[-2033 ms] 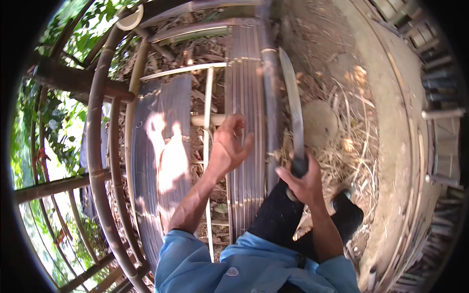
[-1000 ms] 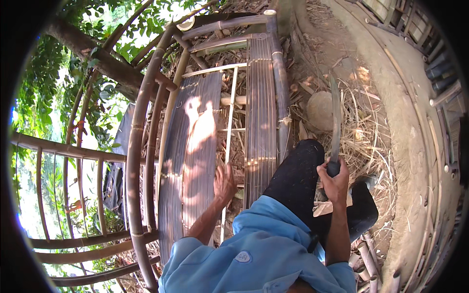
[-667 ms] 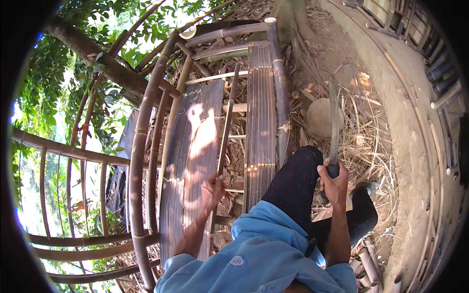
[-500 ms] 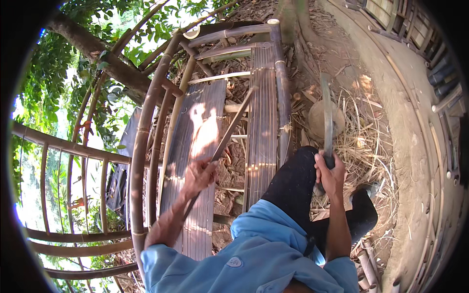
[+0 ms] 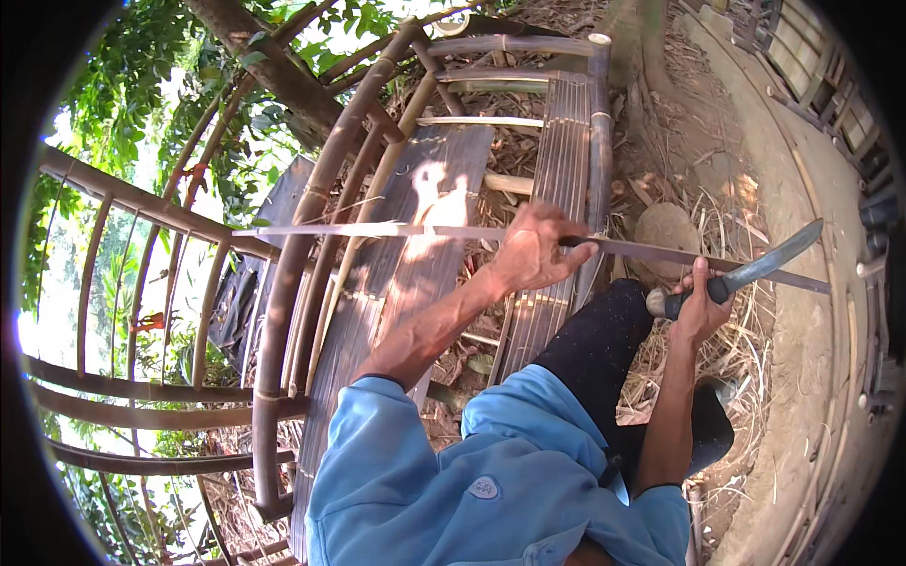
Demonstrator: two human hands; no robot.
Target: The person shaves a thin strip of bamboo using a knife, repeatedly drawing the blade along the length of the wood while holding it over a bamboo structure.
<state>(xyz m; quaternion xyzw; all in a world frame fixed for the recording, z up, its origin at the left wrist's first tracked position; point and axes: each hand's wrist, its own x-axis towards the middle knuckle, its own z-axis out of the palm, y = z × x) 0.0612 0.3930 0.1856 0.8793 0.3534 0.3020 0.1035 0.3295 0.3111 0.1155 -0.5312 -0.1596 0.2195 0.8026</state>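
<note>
A long, thin bamboo strip (image 5: 651, 250) lies nearly level across the view, its left part pale and its right part dark. Around its middle, over the bamboo bench (image 5: 543, 141), my left hand (image 5: 538, 250) is closed. My right hand (image 5: 700, 316) grips the dark handle of a large knife (image 5: 776, 255), above the straw to the right of my knee. The grey blade points right and slightly upward. My right fingers are close to the strip where it passes the handle; whether they touch it I cannot tell.
Bamboo railings (image 5: 142, 208) stand to the left, with foliage beyond. A tree trunk (image 5: 283, 85) leans at upper left. Past my knee sits a round block (image 5: 665, 231) among straw-like shavings (image 5: 746, 349). An earthen ledge (image 5: 802, 377) with bamboo poles runs along the right.
The strip has swung from a steep slant to nearly level, and my left hand has moved right and up with it. The knife has turned from pointing away to pointing right.
</note>
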